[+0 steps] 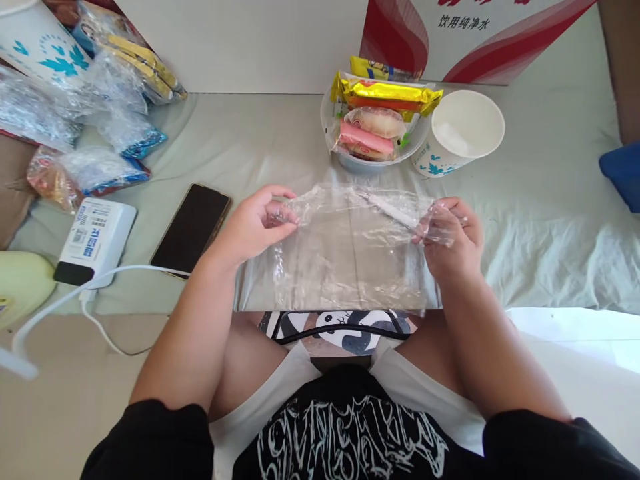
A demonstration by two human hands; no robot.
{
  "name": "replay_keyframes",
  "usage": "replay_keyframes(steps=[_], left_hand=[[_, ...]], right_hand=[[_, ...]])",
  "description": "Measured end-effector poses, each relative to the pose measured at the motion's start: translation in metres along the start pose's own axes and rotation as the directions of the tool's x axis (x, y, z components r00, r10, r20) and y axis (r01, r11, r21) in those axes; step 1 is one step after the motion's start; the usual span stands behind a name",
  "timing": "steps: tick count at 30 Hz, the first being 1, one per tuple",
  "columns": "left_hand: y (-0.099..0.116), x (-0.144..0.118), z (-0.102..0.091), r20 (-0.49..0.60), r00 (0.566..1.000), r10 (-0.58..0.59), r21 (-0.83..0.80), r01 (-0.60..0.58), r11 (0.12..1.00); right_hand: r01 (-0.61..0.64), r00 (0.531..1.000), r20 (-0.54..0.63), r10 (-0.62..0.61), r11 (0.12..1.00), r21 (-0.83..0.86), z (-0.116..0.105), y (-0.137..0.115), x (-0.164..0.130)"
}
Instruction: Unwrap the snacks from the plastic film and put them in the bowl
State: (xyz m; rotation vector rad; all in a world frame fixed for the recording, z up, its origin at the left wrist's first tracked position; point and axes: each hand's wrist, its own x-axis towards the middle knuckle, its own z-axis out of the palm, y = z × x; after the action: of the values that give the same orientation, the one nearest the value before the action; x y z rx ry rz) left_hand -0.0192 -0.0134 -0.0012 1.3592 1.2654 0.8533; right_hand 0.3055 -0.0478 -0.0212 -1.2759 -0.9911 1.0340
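Note:
A clear plastic bag [345, 253] is stretched flat between my two hands, over the near edge of the cloth-covered surface. My left hand [260, 223] pinches its upper left corner between thumb and fingers. At the other side my right hand [453, 237] has its fingers closed on the bag's upper right part, with crumpled film around them. A slim white strip [393, 212] slants across the top of the bag toward my right fingers; I cannot tell what it is or whether it lies inside.
Beyond the bag stand a bowl of wrapped snacks [345, 157] and a paper cup [467, 133], in front of a large white and red box [250, 47]. To the left lie a phone [191, 229], a white power bank [97, 240] with a cable, and several snack packets [110, 163].

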Motion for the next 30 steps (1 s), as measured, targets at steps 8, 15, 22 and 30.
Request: replay_keyframes(steps=[8,15,22,30], left_hand=[[-0.017,0.02,0.007,-0.415,0.906,0.084,-0.299,-0.223,0.928],[-0.012,0.022,0.013,-0.384,0.923,-0.002,-0.402,-0.165,0.901],[-0.013,0.022,0.003,-0.452,0.886,-0.103,-0.459,-0.133,0.878],[-0.004,0.022,0.025,-0.488,0.851,-0.192,-0.574,-0.147,0.806]], right_hand=[[0.033,0.935,0.351,-0.054,0.997,0.066,-0.007,-0.003,-0.011],[0.067,0.924,0.378,0.048,0.956,-0.287,0.008,0.003,-0.016],[0.34,0.701,0.705,-0.11,0.92,-0.195,-0.014,0.006,-0.019],[0.815,0.539,0.798,-0.27,0.405,-0.414,0.027,0.018,-0.056]])
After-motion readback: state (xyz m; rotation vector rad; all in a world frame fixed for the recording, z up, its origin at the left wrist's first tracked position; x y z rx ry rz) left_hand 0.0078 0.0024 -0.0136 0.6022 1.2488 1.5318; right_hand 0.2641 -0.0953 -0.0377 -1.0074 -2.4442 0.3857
